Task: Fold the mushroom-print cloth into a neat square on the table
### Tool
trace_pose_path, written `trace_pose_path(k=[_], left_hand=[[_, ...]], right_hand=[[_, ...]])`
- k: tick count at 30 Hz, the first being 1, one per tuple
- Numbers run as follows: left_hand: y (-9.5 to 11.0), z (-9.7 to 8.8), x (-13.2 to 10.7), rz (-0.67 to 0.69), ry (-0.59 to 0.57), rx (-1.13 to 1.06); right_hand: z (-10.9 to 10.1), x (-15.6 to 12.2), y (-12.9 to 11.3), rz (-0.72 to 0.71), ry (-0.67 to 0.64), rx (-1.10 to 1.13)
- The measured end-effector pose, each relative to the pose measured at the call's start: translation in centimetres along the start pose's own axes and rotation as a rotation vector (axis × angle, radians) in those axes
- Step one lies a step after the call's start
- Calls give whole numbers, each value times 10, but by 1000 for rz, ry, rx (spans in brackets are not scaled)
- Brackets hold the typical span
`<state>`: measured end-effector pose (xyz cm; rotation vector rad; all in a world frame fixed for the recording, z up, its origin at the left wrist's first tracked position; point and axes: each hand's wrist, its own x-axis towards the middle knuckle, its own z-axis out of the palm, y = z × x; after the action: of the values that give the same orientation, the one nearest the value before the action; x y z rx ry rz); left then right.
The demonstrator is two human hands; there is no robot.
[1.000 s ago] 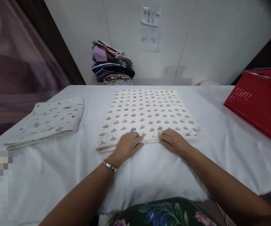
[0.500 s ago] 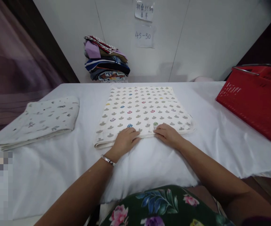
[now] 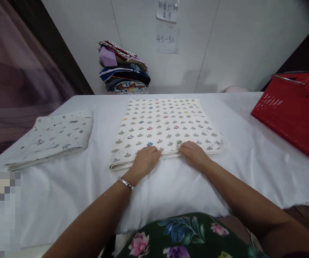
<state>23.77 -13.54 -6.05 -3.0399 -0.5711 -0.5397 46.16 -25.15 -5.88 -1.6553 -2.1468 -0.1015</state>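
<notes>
Hands flat: my left hand (image 3: 145, 161) and right hand (image 3: 194, 154) lie palm-down, side by side with a small gap between them, fingers extended, gripping nothing. Both press on the near edge of the folded patterned cloth (image 3: 165, 122), which lies squared at the centre of the white-covered table (image 3: 63, 186). Flat pressure there holds the layers aligned, in my judgement. A second folded cloth (image 3: 54, 138) rests well apart to my left, a red basket (image 3: 294, 114) to my right, and a stack of folded garments (image 3: 123, 68) against the far wall.

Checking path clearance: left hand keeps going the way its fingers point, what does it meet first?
The left hand rests on the folded patterned cloth; straight on it likely slides across that, nothing else before its far edge.
</notes>
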Motion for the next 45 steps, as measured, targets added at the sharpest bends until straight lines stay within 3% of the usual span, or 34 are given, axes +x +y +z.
trace_pose_path(k=[8, 15, 23, 45], left_hand=[[1, -1, -1, 43, -14, 37], [4, -3, 1, 45, 30, 45], [4, -6, -1, 50, -77, -12], [6, -6, 1, 7, -59, 87]], right_hand=[[1, -4, 5, -59, -34, 22], [0, -3, 6, -56, 43, 45], [-4, -6, 8, -110, -42, 64], [-2, -2, 3, -11, -34, -21]])
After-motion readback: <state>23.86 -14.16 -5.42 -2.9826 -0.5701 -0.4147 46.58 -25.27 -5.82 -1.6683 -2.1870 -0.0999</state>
